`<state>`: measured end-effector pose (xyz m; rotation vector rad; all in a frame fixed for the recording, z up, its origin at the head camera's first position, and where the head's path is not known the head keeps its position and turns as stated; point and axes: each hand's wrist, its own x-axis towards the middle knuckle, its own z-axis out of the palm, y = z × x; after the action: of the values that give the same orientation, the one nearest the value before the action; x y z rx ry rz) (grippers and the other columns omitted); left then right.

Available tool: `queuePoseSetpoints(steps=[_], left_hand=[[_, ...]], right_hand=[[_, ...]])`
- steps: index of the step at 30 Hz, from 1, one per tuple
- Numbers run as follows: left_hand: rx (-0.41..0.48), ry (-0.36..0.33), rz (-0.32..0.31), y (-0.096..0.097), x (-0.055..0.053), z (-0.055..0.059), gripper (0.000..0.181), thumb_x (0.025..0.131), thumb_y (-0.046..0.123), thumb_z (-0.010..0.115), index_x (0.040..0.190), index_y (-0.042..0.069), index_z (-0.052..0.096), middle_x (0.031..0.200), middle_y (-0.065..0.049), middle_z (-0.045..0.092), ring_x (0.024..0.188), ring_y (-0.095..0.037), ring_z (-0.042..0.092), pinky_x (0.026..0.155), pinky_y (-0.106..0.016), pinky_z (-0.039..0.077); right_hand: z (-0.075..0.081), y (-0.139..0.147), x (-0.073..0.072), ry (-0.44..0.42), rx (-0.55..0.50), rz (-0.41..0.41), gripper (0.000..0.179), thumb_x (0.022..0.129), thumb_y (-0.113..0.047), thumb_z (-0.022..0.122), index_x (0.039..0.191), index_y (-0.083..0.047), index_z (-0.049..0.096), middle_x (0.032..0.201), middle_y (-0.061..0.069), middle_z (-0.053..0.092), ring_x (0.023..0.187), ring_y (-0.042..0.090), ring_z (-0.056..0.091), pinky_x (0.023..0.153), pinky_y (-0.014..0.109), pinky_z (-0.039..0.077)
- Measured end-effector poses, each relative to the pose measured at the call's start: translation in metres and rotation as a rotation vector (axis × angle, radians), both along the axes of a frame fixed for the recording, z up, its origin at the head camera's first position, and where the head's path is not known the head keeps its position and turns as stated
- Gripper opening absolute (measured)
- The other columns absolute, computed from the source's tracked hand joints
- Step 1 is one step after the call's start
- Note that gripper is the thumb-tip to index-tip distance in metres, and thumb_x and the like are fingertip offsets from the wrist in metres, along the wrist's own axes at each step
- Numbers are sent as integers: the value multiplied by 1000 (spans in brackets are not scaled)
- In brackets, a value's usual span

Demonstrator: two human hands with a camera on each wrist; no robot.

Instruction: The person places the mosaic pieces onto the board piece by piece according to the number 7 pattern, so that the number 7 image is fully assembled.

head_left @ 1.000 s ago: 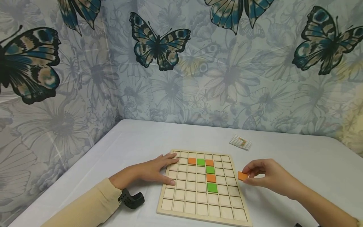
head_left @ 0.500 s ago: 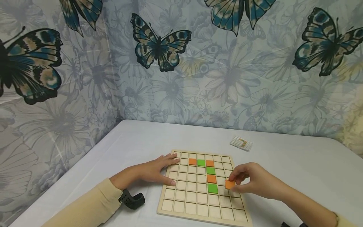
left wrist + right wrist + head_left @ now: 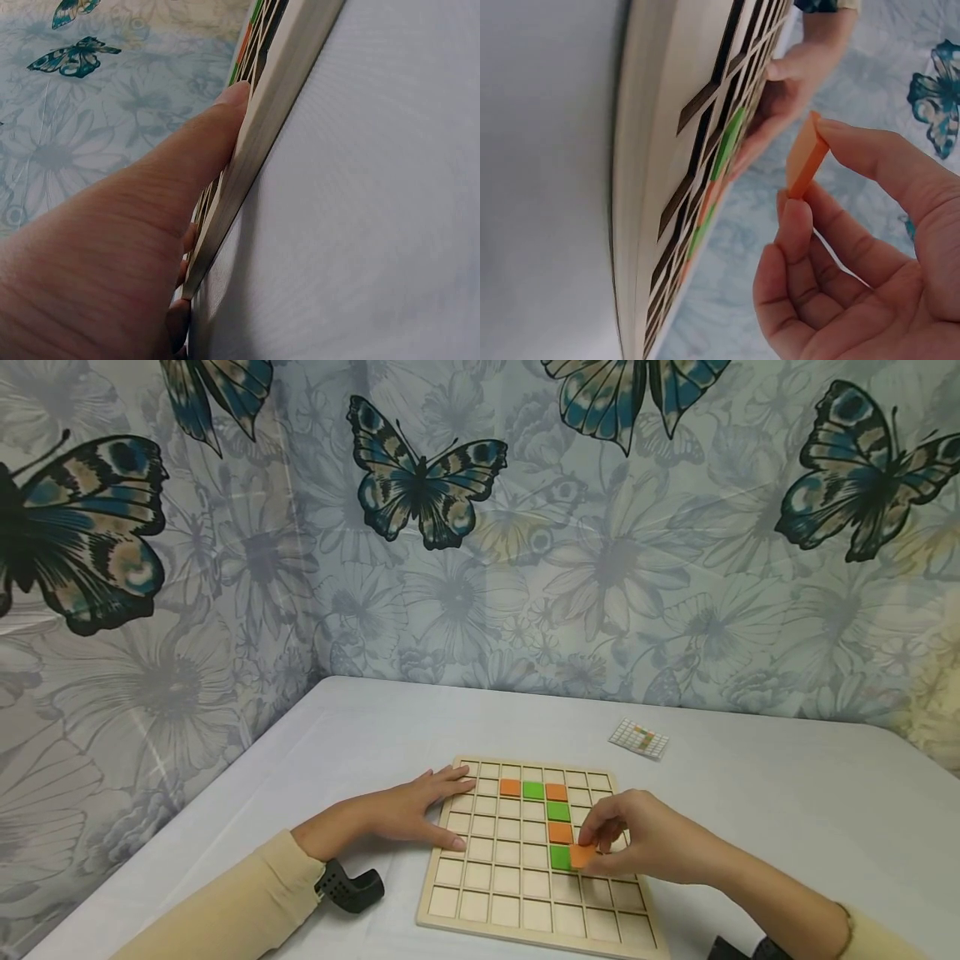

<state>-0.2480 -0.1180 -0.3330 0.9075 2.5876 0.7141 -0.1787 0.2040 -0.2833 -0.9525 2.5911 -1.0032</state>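
Note:
A wooden grid board point(image 3: 504, 878) with square recesses lies on the table. Orange and green square tiles sit in several of its cells, among them a green tile point(image 3: 558, 811) in the column right of the middle. My right hand point(image 3: 651, 839) pinches an orange tile point(image 3: 582, 857) between thumb and fingertips. In the right wrist view this orange tile point(image 3: 807, 156) is held tilted, apart from the board. In the head view it overlaps the lowest green tile point(image 3: 560, 858). My left hand point(image 3: 408, 807) rests with spread fingers on the board's left edge; its thumb point(image 3: 202, 142) touches the rim.
A small card point(image 3: 639, 739) printed with a coloured grid pattern lies behind the board to the right. White cloth covers the table point(image 3: 390, 718). A butterfly-and-flower patterned fabric point(image 3: 465, 610) hangs behind it. Dark wrist devices are worn on both arms.
My right hand has carried the orange tile leftward from beside the board's right edge to over the board, near the lowest green tile. My left hand has stayed in place.

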Motion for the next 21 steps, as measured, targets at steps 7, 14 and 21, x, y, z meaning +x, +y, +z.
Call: queuePoseSetpoints(steps=[7, 14, 21], left_hand=[[1, 1, -3, 1, 0, 0, 83, 79, 52, 68, 147, 26, 29, 158, 2, 10, 145, -34, -1, 117, -53, 7], [-1, 2, -7, 0, 0, -1, 84, 79, 51, 68, 148, 26, 28, 158, 3, 9, 145, -32, -2, 118, -51, 5], [4, 8, -23, 0, 0, 0, 83, 80, 49, 69, 148, 24, 28, 158, 2, 10, 146, -28, 0, 118, -48, 2]], right_hand=[[-4, -11, -3, -10, 10, 55, 17, 76, -24, 76, 84, -11, 68, 81, -6, 65, 69, 0, 54, 61, 21, 50], [-3, -16, -6, 6, 45, 98, 17, 76, -25, 77, 83, -12, 68, 80, -7, 64, 68, -1, 54, 60, 20, 50], [-2, -22, -4, -30, 81, 98, 18, 74, -26, 78, 80, -14, 67, 77, -9, 62, 69, -1, 53, 61, 19, 49]])
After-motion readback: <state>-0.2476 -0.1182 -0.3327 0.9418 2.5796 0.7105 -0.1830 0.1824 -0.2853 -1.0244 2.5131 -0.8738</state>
